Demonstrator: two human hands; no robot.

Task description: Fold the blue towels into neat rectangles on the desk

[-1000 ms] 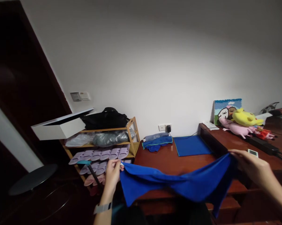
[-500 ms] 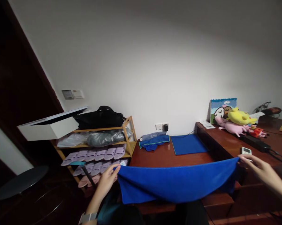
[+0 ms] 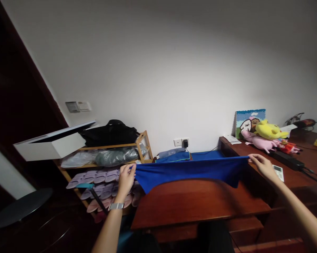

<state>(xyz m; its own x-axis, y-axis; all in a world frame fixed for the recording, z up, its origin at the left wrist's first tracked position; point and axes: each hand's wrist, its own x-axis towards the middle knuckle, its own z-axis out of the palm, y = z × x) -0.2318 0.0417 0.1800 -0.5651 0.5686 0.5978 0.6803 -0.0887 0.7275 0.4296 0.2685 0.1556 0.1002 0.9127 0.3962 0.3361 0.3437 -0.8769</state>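
Note:
A blue towel (image 3: 190, 172) is stretched out above the brown wooden desk (image 3: 197, 202). My left hand (image 3: 127, 175) pinches its left upper corner, and my right hand (image 3: 261, 164) pinches the right upper corner. The top edge is nearly straight between them, while the lower part hangs loose and sways. Behind it, against the wall, lie a folded blue-grey cloth (image 3: 171, 153) and another blue cloth (image 3: 207, 155), both partly hidden by the towel.
On the left a wooden rack (image 3: 145, 147) holds purple slippers (image 3: 109, 176), plastic-wrapped items, a black bag (image 3: 109, 133) and a white box (image 3: 55, 144). The raised right surface bears plush toys (image 3: 270, 130), a power strip (image 3: 286, 160) and a small white device (image 3: 278, 172).
Both hands have moved forward and up with the towel, the right one also inward. The towel now hangs over the desk and covers more of the cloths at the back.

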